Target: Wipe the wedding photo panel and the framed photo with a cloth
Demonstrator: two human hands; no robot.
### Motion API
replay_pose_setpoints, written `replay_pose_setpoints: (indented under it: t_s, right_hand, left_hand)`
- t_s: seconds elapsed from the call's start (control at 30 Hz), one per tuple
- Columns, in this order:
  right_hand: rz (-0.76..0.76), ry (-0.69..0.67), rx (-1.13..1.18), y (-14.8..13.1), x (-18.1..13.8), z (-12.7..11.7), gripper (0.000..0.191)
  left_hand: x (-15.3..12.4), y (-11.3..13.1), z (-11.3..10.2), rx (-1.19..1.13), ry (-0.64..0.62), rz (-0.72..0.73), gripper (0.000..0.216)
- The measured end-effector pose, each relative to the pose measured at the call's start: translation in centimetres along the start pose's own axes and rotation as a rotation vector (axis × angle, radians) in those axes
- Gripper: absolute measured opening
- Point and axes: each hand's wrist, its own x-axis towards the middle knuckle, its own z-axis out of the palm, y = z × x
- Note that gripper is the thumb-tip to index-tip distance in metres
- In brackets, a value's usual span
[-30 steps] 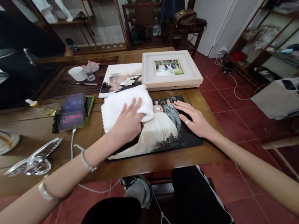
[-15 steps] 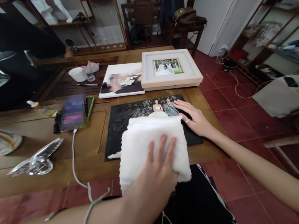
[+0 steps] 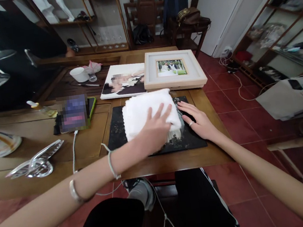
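Note:
A folded white towel (image 3: 145,110) lies over the middle and upper part of a dark photo print (image 3: 191,141) on the table. My left hand (image 3: 160,125) grips the towel from above, its fingers spread across the cloth and its thumb not clearly visible. Most of the pictured couple is hidden under the towel. At the print's right edge, my right hand (image 3: 197,120) rests flat with fingers stretched out, a ring on one of them. It holds nothing and touches the print's surface.
Behind the print are a white photo panel (image 3: 112,90) and a light wooden frame (image 3: 202,75). To the left lie a phone (image 3: 92,108) with a cable, a shiny silver object (image 3: 39,161), a dropper bottle (image 3: 46,110) and a white cup (image 3: 78,74). The table's front edge is close to me.
My left hand has pushed the towel away from me, from overhanging the table's front edge up over the print. The print's lower part is now uncovered. My right hand stays where it was.

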Motion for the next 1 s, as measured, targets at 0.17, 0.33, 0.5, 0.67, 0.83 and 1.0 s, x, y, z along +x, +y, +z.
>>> replay_pose_setpoints:
  t_s: [0.17,0.33,0.5,0.67,0.83,1.0]
  right_hand:
    - [-0.029,-0.018,0.033,0.1,-0.1,-0.2,0.041]
    - [-0.035,-0.019,0.033,0.2,-0.1,-0.2,0.041]
    - [-0.009,-0.006,0.007,0.1,0.1,0.0,0.039]
    - [-0.003,0.006,0.009,0.0,0.0,0.1,0.039]
    - [-0.003,0.0,0.006,0.2,0.0,0.1,0.039]
    - [-0.009,0.0,0.025,0.2,0.0,0.0,0.039]
  left_hand:
    - [-4.8,7.4,-0.3,0.021,0.022,0.13,0.022]
    - [-5.0,7.2,-0.6,-0.012,-0.01,0.162,0.025]
    - [-0.4,1.5,-0.9,-0.035,-0.026,0.015,0.039]
    - [2.9,-2.8,0.2,-0.05,0.021,-0.086,0.047]
    - [1.6,-0.3,0.0,0.006,0.004,-0.053,0.041]
    - [-2.6,6.3,-0.4,0.09,0.017,0.064,0.029]
